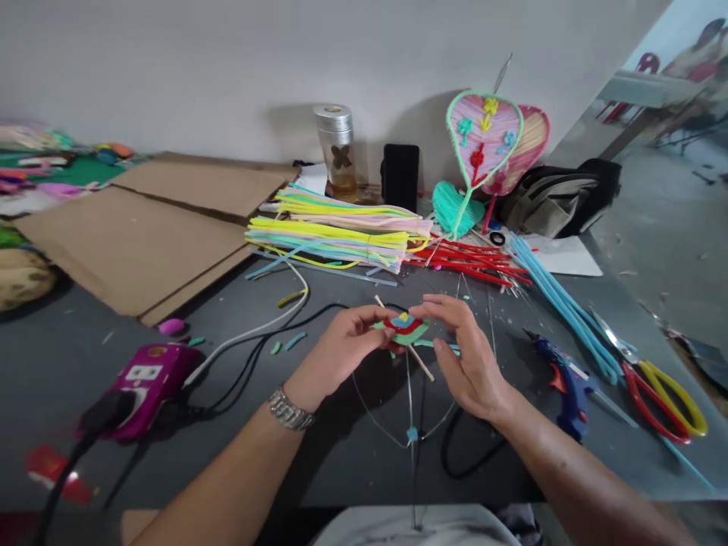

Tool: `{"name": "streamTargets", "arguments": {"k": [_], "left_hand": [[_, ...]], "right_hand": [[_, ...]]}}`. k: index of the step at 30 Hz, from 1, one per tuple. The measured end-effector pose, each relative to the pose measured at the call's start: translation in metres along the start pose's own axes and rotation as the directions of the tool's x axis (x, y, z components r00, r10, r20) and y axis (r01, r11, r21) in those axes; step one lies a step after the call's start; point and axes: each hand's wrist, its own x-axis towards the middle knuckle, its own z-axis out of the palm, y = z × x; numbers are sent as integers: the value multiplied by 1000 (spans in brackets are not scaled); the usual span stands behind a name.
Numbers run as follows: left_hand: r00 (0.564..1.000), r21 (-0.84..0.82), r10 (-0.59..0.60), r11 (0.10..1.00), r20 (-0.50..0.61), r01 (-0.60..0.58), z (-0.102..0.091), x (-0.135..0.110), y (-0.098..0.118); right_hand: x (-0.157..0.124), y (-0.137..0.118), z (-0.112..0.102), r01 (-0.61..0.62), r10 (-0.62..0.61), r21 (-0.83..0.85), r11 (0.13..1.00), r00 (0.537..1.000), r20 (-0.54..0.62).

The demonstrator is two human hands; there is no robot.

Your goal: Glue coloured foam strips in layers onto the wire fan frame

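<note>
My left hand is closed on the edge of a small woven piece with green, red, blue and yellow bands, wound around thin wooden sticks. To its right, my right hand is open, thumb and fingers apart. The index fingertip is close to the woven piece's upper edge; I cannot tell whether it touches. Under my hands lies a thin wire frame with a light blue knot near its bottom. A short green strip shows just behind the woven piece.
Bundles of yellow and pastel pipe cleaners lie ahead, red ones beside them. To the right are a blue glue gun, light blue pipe cleaners and scissors. A purple power socket and cardboard are left.
</note>
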Motion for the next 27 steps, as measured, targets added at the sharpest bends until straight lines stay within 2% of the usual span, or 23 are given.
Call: {"name": "streamTargets", "arguments": {"k": [6,14,19,27], "left_hand": [[996,70,89,993,26,-90,4,-6,-3],[994,47,110,993,-18,-109,1,-5,-1],[993,63,115,992,-26,-113,-1,-5,-2],[994,62,105,993,-35,-103,-4,-5,-2]], "right_hand": [[-4,3,3,74,-74,-2,997,997,-20],[-5,2,1,91,-90,6,996,991,-98],[-4,2,2,82,-84,-25,996,993,-85],[-4,-2,0,121,-118,16,993,986,-114]]}}
